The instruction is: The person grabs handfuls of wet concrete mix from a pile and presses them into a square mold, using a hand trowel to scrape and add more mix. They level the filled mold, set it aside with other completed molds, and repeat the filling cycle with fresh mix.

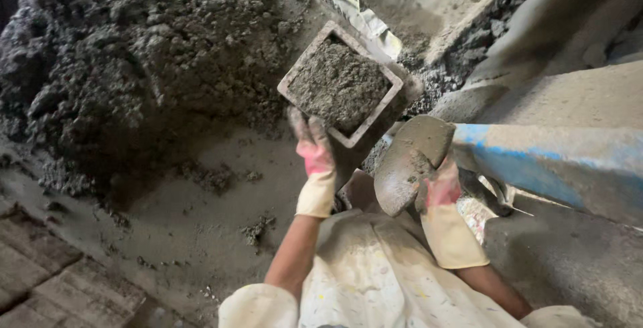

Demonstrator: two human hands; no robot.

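A square mould (295,73) filled with dark grey, damp mortar mix is tilted in front of me. My left hand (315,160), in a dirty pink and cream rubber glove, grips its near corner from below. My right hand (442,187), gloved the same way, holds a mud-coated trowel (410,160) whose rounded blade points up toward the mould's right side. Blade and mould sit close together; I cannot tell whether they touch. My stained white shirt fills the bottom middle of the view.
A large heap of dark grey mix (147,60) covers the upper left. A blue-painted, mud-smeared machine beam (556,160) runs along the right. Brick paving (47,274) shows at the lower left, and muddy ground (201,227) lies between.
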